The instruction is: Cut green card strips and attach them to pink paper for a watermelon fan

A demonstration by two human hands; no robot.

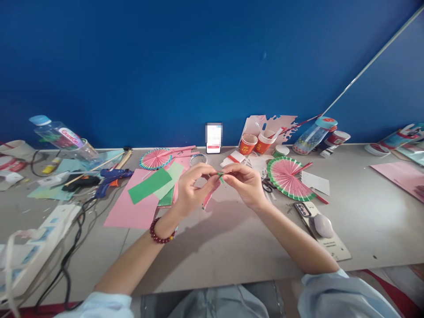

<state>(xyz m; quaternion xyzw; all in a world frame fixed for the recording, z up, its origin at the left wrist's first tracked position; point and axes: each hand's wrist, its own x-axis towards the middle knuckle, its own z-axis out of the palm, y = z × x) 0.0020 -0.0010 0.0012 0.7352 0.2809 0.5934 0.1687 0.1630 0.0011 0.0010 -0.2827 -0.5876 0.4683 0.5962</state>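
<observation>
My left hand [195, 183] and my right hand [245, 181] meet over the middle of the table, fingertips pinched together. Between them is a small piece of green paper [221, 179], mostly covered by the fingers. A narrow folded strip of pink paper [209, 197] with darker edges hangs below the left fingers; whether it joins the green piece is hidden. Left of the hands, a green paper sheet [149, 185] and a pale green sheet [170, 179] overlap a pink sheet [129, 210]. To the right lies a pleated pink fan [285, 176] with a green-and-white rim and red sticks.
A smaller pleated fan [154, 158], a lit phone [213, 139] and red paper cups [247, 145] stand along the blue wall. Scissors [267, 185] lie by my right hand. At left are a blue glue gun [111, 180], a power strip [43, 247] and black cables [74, 247].
</observation>
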